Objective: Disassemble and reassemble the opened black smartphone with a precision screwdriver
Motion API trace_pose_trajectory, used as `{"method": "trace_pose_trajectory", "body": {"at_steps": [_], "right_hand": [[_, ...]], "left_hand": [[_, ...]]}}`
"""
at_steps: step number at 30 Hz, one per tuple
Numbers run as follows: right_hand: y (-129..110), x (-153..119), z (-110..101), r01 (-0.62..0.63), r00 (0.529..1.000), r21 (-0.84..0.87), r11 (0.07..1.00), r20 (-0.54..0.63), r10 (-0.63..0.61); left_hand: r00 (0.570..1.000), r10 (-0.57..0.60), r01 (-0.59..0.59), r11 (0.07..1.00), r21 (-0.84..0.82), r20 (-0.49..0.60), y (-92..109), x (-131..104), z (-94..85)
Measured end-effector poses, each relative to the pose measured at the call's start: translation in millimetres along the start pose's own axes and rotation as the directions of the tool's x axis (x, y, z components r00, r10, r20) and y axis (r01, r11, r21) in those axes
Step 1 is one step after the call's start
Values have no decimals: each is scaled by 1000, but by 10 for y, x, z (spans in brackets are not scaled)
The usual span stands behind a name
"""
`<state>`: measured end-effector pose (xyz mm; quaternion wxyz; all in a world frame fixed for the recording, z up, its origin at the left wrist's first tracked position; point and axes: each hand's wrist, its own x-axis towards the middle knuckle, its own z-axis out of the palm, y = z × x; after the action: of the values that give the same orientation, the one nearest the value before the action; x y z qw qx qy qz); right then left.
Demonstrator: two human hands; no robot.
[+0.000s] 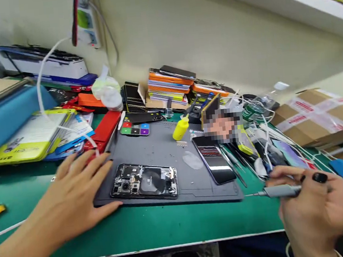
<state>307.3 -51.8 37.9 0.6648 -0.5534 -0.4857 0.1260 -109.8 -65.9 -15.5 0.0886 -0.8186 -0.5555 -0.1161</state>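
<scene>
An opened smartphone (pixel 146 181) lies on the grey work mat (pixel 158 150), its inner parts and camera exposed. My left hand (pixel 80 189) rests with spread fingers on the mat's left edge, just beside this phone. In my right hand (pixel 314 199) is a grey precision screwdriver (pixel 282 191), gripped by closed fingers. Its thin tip points left, just off the mat's right front corner. A second phone (pixel 213 159), dark-screened, lies on the right part of the mat. Between the phones is a translucent oval piece (pixel 192 160).
Behind the phones stands a yellow bottle (pixel 181 128); a tray with coloured squares (pixel 135 129) lies at the mat's back left. Tweezers (pixel 234 165) and cables lie right of the mat, before a cardboard box (pixel 318 116). Yellow packets (pixel 32 135) and a red box (pixel 103 131) fill the left.
</scene>
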Motion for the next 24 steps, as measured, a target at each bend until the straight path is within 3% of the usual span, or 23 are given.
{"method": "trace_pose_trajectory", "body": {"at_steps": [2,5,9,12,17,20,24], "right_hand": [[-94,-25,327,-1,990,61,998,143,-8],[-240,-90,812,-48,923,116,992,386,0],[-395,-174,1365,22,768,85,996,637,-71],[-454,-222,1691,193,637,95,977,744,-199],[-454,-319,2081,481,413,148,864,831,-372],[-447,-385,2212,496,356,185,848,847,-393],[-454,-377,2244,444,314,193,875,881,-354]], "left_hand": [[998,64,-66,995,-72,-29,23,12,65],[995,102,-100,973,-209,-4,-28,46,147],[988,149,-134,939,-316,26,-165,142,161],[984,177,-168,933,-317,1,-206,194,165],[985,164,-170,929,-330,-47,-180,198,193],[995,94,-95,924,-371,-21,-177,174,198],[997,73,-61,937,-343,24,-194,111,180]]}}
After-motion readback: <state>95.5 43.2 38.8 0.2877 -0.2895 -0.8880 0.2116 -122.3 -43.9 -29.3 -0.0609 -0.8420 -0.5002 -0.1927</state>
